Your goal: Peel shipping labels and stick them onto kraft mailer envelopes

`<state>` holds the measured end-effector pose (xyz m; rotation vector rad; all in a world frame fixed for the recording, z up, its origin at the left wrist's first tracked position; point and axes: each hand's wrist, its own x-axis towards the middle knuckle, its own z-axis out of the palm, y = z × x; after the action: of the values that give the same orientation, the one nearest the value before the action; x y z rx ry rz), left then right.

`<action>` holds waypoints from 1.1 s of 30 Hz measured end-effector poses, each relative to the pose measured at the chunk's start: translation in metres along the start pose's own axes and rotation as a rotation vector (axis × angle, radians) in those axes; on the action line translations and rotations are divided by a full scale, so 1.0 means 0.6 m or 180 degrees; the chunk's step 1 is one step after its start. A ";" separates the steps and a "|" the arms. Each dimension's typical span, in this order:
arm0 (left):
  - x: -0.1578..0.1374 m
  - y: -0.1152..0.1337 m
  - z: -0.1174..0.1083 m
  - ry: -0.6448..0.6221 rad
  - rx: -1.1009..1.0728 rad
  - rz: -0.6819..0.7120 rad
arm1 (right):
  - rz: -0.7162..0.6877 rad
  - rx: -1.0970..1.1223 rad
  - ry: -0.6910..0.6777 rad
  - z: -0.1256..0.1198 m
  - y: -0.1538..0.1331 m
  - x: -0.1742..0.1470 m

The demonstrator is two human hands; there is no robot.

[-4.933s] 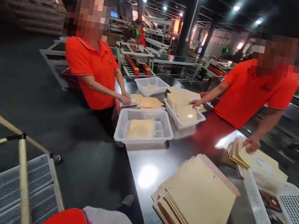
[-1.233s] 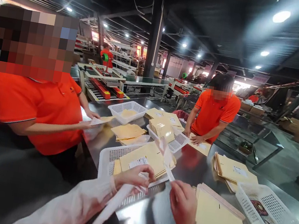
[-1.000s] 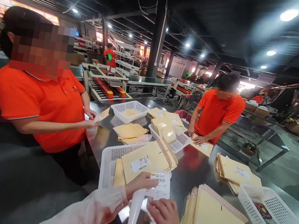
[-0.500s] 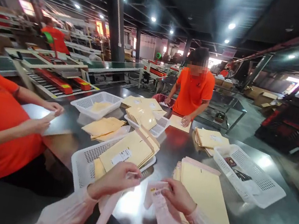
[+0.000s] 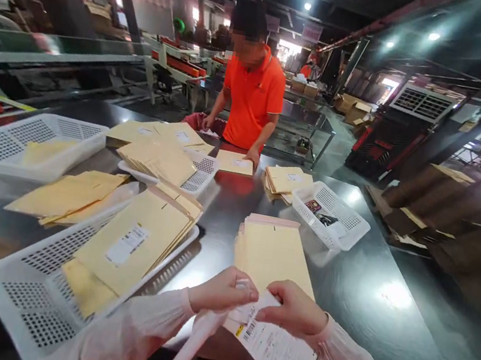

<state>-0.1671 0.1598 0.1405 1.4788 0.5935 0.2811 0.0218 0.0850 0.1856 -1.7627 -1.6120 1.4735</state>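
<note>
My left hand (image 5: pixel 225 292) is closed on a white paper strip (image 5: pixel 196 346), whose loose end hangs below the fingers. Close beside it, my right hand (image 5: pixel 295 309) pinches a printed label sheet (image 5: pixel 274 357) by its upper part, thumb and fingers together. The sheet shows a barcode and lines of text, and slants down to the right. Both hands are above the near end of a stack of beige envelopes (image 5: pixel 274 254). To the left, a white perforated basket (image 5: pixel 34 317) carries more envelopes (image 5: pixel 136 242); the top one bears a white label.
Opposite stands a co-worker (image 5: pixel 252 98) in orange, a hand on an envelope (image 5: pixel 229 161). Another basket (image 5: pixel 336 215) with small dark items lies at the right. Further envelopes (image 5: pixel 73 194) and a basket (image 5: pixel 56 166) occupy the left side of the metal table (image 5: pixel 366 314).
My hands have come together over the envelope stack, and the label sheet now lies more open with its print showing. My view has turned right; the co-worker at the left is out of sight.
</note>
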 end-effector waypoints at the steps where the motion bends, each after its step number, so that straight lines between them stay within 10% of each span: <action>1: 0.017 0.003 0.009 0.0105 -0.0067 -0.0021 | 0.0017 0.0096 0.0024 -0.013 0.012 -0.009; 11: 0.252 0.022 0.186 0.0448 -0.0254 -0.0258 | -0.0230 -0.0002 -0.0077 -0.201 0.208 -0.063; 17: 0.406 0.027 0.257 0.1929 0.0009 -0.0418 | -0.0055 0.0532 0.0126 -0.389 0.389 -0.076; 20: 0.445 0.006 0.326 0.2010 0.0818 -0.0452 | -0.0023 0.0600 0.0598 -0.436 0.500 -0.036; 27: 0.548 -0.157 0.537 0.1154 0.2571 -0.0708 | 0.0170 0.0287 0.1159 -0.404 0.652 0.077; 33: 0.582 -0.340 0.543 0.1387 0.3411 -0.0294 | -0.0615 -0.1361 0.1711 -0.575 0.566 0.140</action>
<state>0.2593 0.0486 -0.1344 2.4270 1.2809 0.2156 0.4727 0.1865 0.0194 -1.9253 -1.8034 0.5184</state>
